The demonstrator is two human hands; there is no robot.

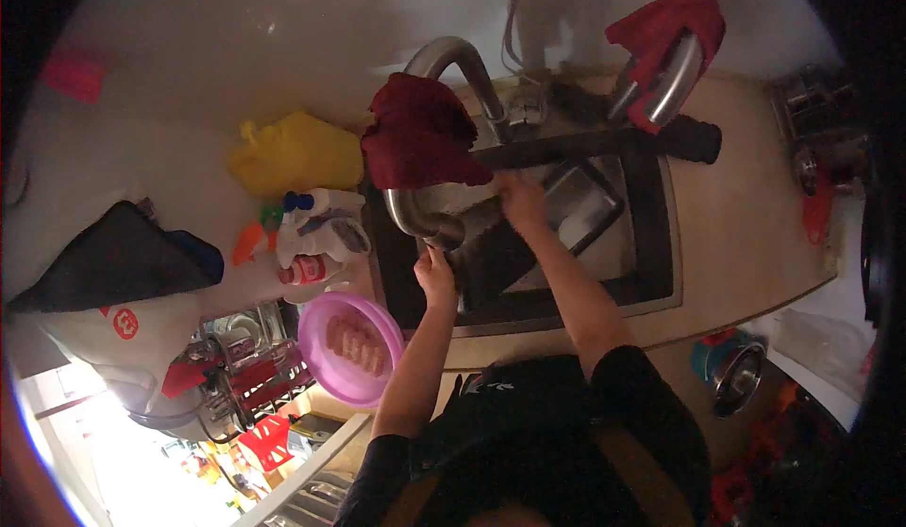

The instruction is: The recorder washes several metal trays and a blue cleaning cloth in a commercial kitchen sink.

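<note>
A curved steel faucet (pixel 463 53), partly wrapped in a dark red cloth (pixel 421 134), arches over a dark-rimmed sink (pixel 651 244). Just below the spout's end is my left hand (pixel 437 278), its fingers bent; whether it grips anything is unclear. My right hand (pixel 525 205) reaches over the middle of the sink beside a dark object (pixel 495 251), and its fingertips are too blurred to show a hold. A rectangular metal-looking container with a dark rim (pixel 587 205) lies tilted in the sink, to the right of my right hand.
Left of the sink stand a pink plastic basin (pixel 311 343), bottles (pixel 308 270) and a yellow cloth or bag (pixel 301 155). A dish rack (pixel 265 378) is beyond the basin. Another red cloth (pixel 701 10) hangs over a curved metal tube (pixel 676 81) at the back right.
</note>
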